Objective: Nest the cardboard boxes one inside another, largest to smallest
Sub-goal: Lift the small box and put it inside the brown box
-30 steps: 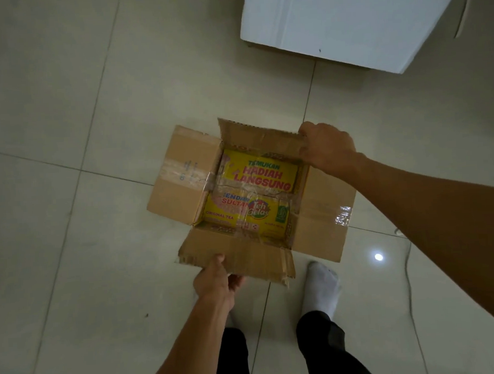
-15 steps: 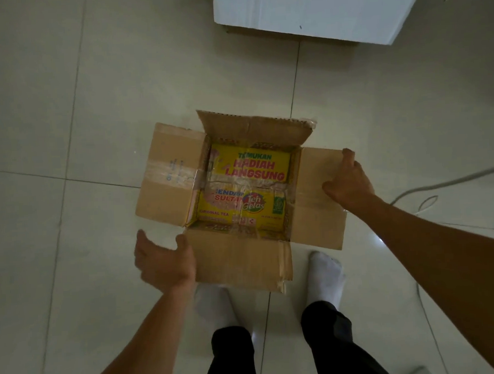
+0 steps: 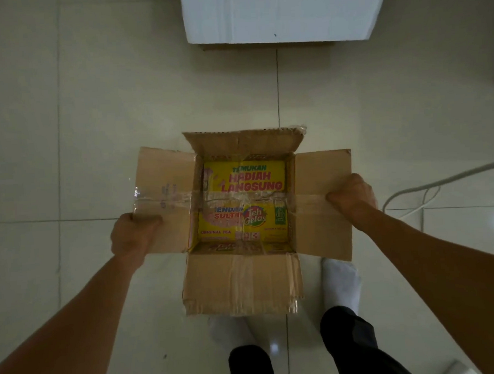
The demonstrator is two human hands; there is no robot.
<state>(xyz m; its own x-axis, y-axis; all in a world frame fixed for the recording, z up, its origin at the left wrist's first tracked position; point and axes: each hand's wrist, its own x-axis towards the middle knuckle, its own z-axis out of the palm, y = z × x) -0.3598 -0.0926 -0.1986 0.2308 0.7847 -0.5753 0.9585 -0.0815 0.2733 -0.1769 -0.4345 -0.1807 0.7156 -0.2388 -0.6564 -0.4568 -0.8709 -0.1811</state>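
A brown cardboard box [image 3: 242, 278] is in front of me over the tiled floor, its four flaps spread open and its inside printed yellow with red lettering. My left hand [image 3: 134, 235] grips the outer edge of the left flap [image 3: 165, 176]. My right hand [image 3: 352, 194] is closed on the outer edge of the right flap [image 3: 325, 231]. A large white box [image 3: 279, 12] stands on the floor at the top of the view, well beyond the brown box. Whether the brown box rests on the floor or is lifted, I cannot tell.
My feet in white socks [image 3: 342, 279] stand just behind the box's near flap. A white cable [image 3: 440, 181] runs across the floor at the right. A pale object [image 3: 461, 370] shows at the bottom right corner.
Both hands have moved from the near and far flaps to the side flaps and closed on them. The view has tilted, so the white box sits more centred at the top.
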